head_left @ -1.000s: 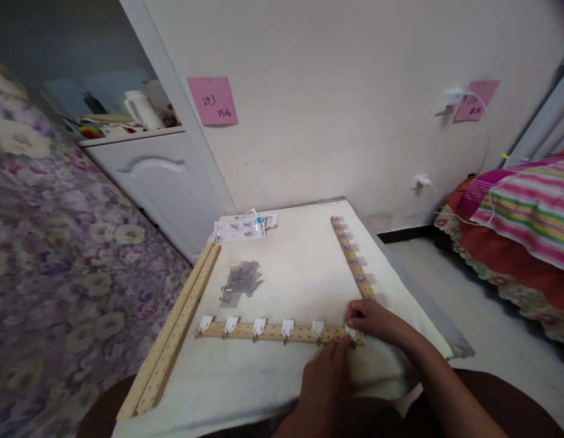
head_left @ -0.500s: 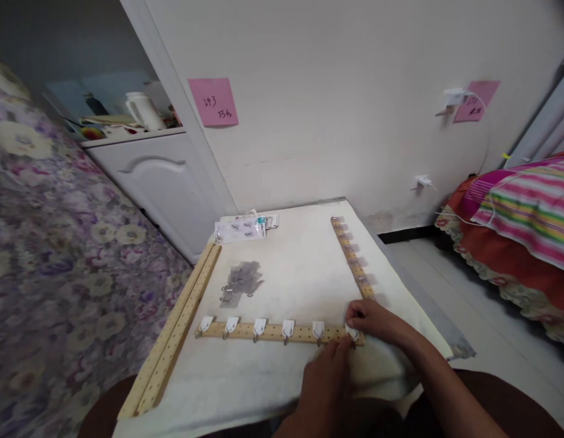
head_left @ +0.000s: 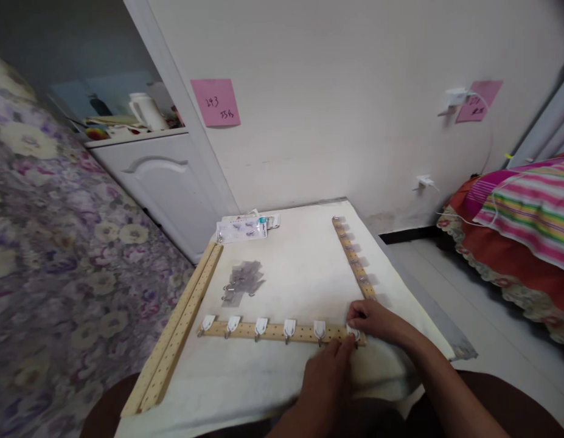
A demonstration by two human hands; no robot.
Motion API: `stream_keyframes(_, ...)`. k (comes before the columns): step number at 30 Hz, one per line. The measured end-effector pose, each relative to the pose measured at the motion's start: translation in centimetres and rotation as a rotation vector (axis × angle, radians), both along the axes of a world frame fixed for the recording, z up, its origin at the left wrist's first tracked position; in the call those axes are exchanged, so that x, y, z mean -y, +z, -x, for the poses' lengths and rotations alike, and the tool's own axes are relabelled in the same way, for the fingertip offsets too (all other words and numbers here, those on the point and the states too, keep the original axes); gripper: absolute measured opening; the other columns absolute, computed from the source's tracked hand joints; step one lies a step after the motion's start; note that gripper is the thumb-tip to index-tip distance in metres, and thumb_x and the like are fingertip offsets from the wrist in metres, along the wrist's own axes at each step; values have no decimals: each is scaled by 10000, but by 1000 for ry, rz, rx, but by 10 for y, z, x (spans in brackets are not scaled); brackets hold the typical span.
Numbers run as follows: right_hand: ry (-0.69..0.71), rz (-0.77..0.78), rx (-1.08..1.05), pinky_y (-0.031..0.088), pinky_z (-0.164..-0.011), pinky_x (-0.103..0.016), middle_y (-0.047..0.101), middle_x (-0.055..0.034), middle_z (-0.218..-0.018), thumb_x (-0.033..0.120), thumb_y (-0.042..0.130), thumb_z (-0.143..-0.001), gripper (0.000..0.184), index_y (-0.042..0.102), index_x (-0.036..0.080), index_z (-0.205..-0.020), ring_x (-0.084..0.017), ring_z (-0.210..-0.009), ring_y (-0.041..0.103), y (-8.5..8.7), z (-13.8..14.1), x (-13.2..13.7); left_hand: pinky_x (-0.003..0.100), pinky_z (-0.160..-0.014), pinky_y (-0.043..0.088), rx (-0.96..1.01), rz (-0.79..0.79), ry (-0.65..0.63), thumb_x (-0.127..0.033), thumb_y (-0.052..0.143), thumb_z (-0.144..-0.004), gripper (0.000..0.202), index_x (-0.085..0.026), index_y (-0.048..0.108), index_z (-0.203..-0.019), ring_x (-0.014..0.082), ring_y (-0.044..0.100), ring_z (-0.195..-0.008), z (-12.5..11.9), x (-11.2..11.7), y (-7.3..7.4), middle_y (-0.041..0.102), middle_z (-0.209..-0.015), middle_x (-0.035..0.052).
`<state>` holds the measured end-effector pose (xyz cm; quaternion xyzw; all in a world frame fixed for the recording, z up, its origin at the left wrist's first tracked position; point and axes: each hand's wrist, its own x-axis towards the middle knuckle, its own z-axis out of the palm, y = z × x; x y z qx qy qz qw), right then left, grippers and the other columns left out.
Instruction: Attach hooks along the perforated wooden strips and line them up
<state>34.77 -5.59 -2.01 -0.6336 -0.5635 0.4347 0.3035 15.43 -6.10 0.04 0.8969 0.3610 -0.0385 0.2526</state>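
Observation:
A wooden perforated strip [head_left: 272, 331] lies across the near part of a white-covered table [head_left: 304, 267], with several white adhesive hooks [head_left: 261, 325] stuck along it. My right hand [head_left: 375, 319] pinches the rightmost white hook [head_left: 352, 332] at the strip's right end. My left hand [head_left: 325, 377] rests just below that end, its fingertips curled against the strip by the same hook. A second wooden strip [head_left: 353, 258] carrying clear hooks runs away from my right hand toward the wall.
Two more wooden strips [head_left: 174, 334] lie along the table's left edge. A pile of clear hooks [head_left: 240, 281] and plastic packets [head_left: 243, 228] sit farther back. A floral bed [head_left: 58, 243] is on the left, a white cabinet [head_left: 158, 182] behind, striped bedding [head_left: 523, 219] on the right.
The view has shifted very slightly to the right. Both hands stay at the right end of the near strip.

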Motion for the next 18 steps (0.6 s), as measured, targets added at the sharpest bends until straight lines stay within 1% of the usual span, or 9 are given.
stream_keyframes(4,59,35,-59,351,-501,-203,568,30,-620,127,559,-677,112,619,162,-765,-97,-554,474,6,-4,6,395,-828,512,-8,-5,-27,-133,386,-804,591,-231,368,-1386,262,616,-984,0,-2,1,608,-1192,108)
stream_keyframes(7,98,22,-93,368,-523,-204,571,27,-657,142,591,-678,147,632,165,-816,-102,-586,482,11,-7,11,391,-821,514,-10,-26,-23,-141,384,-814,577,-249,369,-1380,260,620,-985,0,-2,-2,615,-1178,100)
stream_keyframes(13,100,15,-73,389,-556,-206,569,30,-658,127,602,-666,144,631,173,-800,-102,-596,490,10,-8,10,376,-789,518,-29,-46,-44,-146,376,-820,580,-260,349,-1389,257,629,-961,1,-2,-3,613,-1166,97)
stream_keyframes(18,75,92,-129,365,-467,-189,524,50,-608,114,587,-650,149,596,169,-788,-86,-527,465,4,-6,8,388,-783,517,-31,-45,-50,-151,368,-823,571,-255,355,-1385,266,626,-967,1,-3,-3,607,-1180,99)
